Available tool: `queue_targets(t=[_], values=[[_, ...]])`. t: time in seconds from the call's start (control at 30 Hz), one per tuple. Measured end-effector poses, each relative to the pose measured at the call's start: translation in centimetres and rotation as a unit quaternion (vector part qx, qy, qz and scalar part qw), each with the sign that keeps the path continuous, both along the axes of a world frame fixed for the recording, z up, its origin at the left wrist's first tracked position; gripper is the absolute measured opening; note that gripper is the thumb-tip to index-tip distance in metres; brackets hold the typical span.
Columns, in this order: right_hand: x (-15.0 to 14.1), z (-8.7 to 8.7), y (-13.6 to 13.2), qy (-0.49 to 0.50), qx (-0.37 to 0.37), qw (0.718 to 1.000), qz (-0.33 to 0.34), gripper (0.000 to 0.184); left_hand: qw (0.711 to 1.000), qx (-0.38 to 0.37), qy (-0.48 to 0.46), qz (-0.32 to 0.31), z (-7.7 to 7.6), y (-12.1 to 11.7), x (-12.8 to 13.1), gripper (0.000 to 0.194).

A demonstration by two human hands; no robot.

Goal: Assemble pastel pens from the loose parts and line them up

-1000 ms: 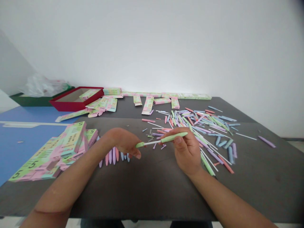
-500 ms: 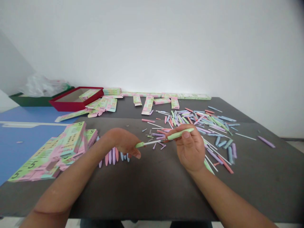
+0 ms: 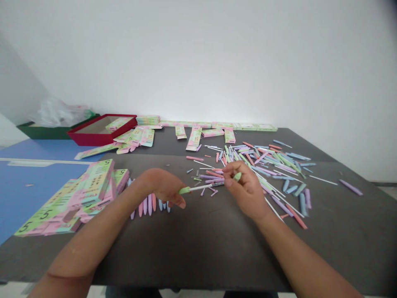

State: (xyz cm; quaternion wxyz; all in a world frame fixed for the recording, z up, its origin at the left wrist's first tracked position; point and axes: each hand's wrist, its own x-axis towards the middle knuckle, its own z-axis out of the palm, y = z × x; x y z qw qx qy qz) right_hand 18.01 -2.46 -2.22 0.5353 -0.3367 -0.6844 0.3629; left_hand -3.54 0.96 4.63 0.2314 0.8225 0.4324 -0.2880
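My left hand (image 3: 166,188) pinches the green tip piece (image 3: 184,190) of a pen, with the thin white refill (image 3: 201,187) sticking out of it to the right. My right hand (image 3: 245,188) is closed around a green pen barrel (image 3: 237,176), only its end showing between the fingers, near the refill's far end. Both hands hover just above the dark table (image 3: 198,248). Under my left hand lies a row of pink, purple and blue pens (image 3: 149,205).
A scatter of several coloured pen barrels, caps and white refills (image 3: 273,165) covers the table's right half. Stacked pink-green flat cartons (image 3: 77,194) lie at the left, more along the back edge (image 3: 214,126). A red tray (image 3: 99,129) and a green box (image 3: 40,130) stand far left.
My right hand has turned and closed over the green barrel, which pointed out to the right before; now only its end shows. The left hand has stayed in place holding the tip.
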Motion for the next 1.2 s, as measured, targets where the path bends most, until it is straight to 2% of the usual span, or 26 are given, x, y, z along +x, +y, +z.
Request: queue_targets(t=[0.07,0.13,0.3,0.47,0.67,0.83,1.03,1.2], values=[[-0.2,-0.1,-0.3,-0.02,-0.008,0.999,0.05,0.025,1.0,-0.019,0.019,0.002,0.1,-0.1,0.2,0.029],[-0.5,-0.1,-0.6,-0.05,0.003,0.997,0.062,0.027,0.999,-0.023,0.029,-0.004,0.3,-0.2,0.4,0.029],[-1.2,0.2,-1.2,-0.14,0.049,0.989,0.003,0.012,0.999,-0.004,0.04,-0.016,0.3,-0.5,0.7,0.034],[-1.7,0.2,-1.3,-0.178,0.064,0.981,-0.051,0.02,0.998,0.009,0.043,-0.034,-0.1,-0.4,0.8,0.032],[-1.9,0.0,-1.2,-0.224,0.082,0.968,-0.083,0.027,0.998,0.011,0.051,-0.032,-0.4,-0.4,1.0,0.033],[-1.4,-0.2,-0.8,-0.224,0.07,0.968,-0.093,0.027,0.999,0.002,0.046,-0.013,-0.5,-0.1,1.0,0.036],[-1.4,-0.4,-0.8,-0.228,0.06,0.966,-0.108,0.029,0.999,-0.039,0.029,-0.018,-0.8,0.4,0.8,0.037],[-1.5,-0.4,-0.9,-0.221,0.072,0.97,-0.077,0.025,0.998,-0.06,0.03,-0.01,-1.2,0.6,0.8,0.037]])
